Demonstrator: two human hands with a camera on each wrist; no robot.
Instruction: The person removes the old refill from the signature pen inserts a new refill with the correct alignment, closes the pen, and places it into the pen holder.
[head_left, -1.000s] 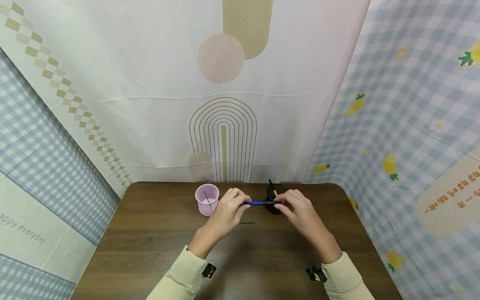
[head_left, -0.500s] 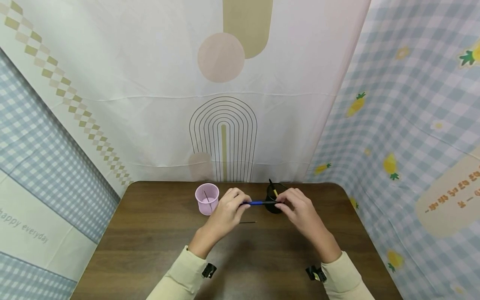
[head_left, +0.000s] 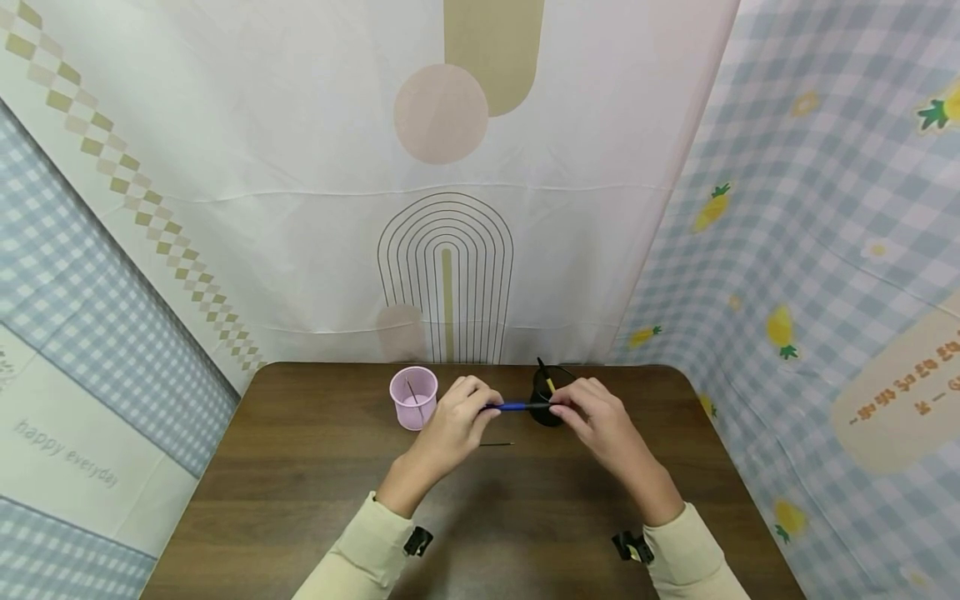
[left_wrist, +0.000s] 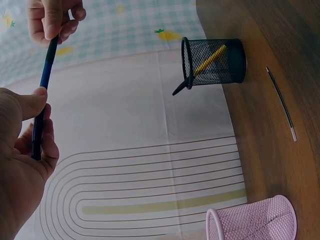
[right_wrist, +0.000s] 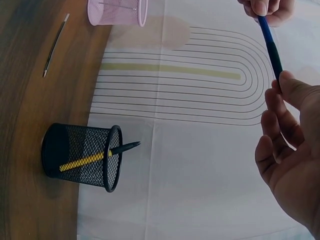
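Both hands hold a blue pen (head_left: 513, 407) with a black grip section, level above the table. My left hand (head_left: 455, 417) grips the blue barrel; in the left wrist view its thumb presses on the barrel and the fingers curl beneath. My right hand (head_left: 597, 418) pinches the black end between thumb and fingertips, its other fingers loosely bent. On the table below lies a thin dark pen refill (left_wrist: 282, 105) with a pale end. Behind the right hand stands a black mesh pen cup (right_wrist: 112, 172) with a yellow-and-black pen (right_wrist: 82, 162) leaning in it.
A pink mesh pen cup (head_left: 408, 419) stands beyond the left hand, with a thin stick (head_left: 413, 392) leaning inside. The brown wooden table (head_left: 300, 483) ends at a white patterned curtain (head_left: 315, 250). A checked cloth (head_left: 750, 292) hangs along the right side.
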